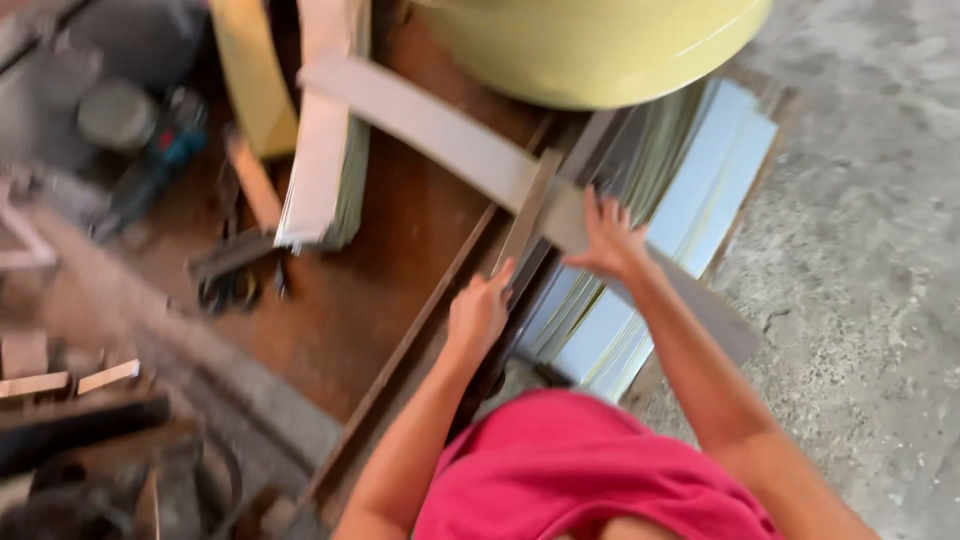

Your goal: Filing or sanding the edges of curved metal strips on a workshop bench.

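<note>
Grey strip — right hand on it

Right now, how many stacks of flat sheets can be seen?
2. One pale stack lies upper left on the rusty surface. The other, bluish-grey stack, is fanned at right beside the right hand. The yellow drum may hide more.

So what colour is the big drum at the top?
Pale yellow drum, seen in the head view.

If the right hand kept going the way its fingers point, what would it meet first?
The right hand already rests on the long grey strip. Past it, probably the big pale yellow roll, though blur makes depth uncertain.
</note>
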